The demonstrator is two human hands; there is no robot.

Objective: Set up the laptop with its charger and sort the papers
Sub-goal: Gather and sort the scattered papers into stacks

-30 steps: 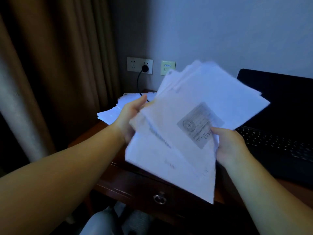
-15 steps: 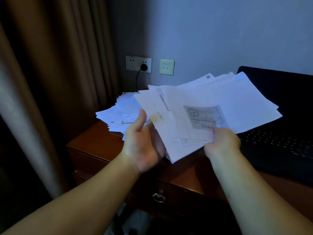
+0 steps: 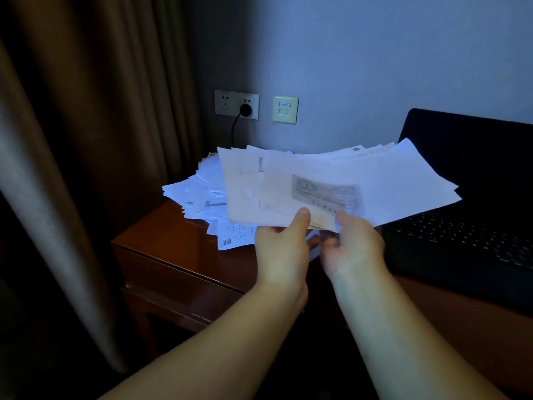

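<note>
The left hand [image 3: 281,249] and the right hand [image 3: 350,249] sit side by side at the near edge of a fanned sheaf of papers [image 3: 331,186], each with its thumb pressed on top of the sheets and its fingers curled beneath, so both are grasping the sheaf. The fingers under the paper are mostly hidden; only a few tips show in the gap between the hands. The sheaf is held nearly flat above the worktop [image 3: 173,243], its long axis running from about 9 o'clock to 3 o'clock, the sheets splayed so that their far corners fan out toward 1 and 2 o'clock. The top sheet carries a grey printed panel with a round seal, too blurred to read.

Toward 10 o'clock from the hands, a second loose pile of sheets [image 3: 199,197] lies on the reddish wooden worktop, partly covered by the held sheaf; one sheet sticking out near the left hand shows a small square code. At 3 o'clock an open black laptop [image 3: 461,243] stands on the worktop, its screen dark, its keys faint in the dim light, and its right part cut off by the frame edge. At 11 o'clock a wall socket [image 3: 236,104] holds a black plug [image 3: 246,110] whose cable drops behind the papers. Just right of it is a pale data outlet plate [image 3: 285,109]. Brown curtains [image 3: 86,140] fill the left side.
</note>
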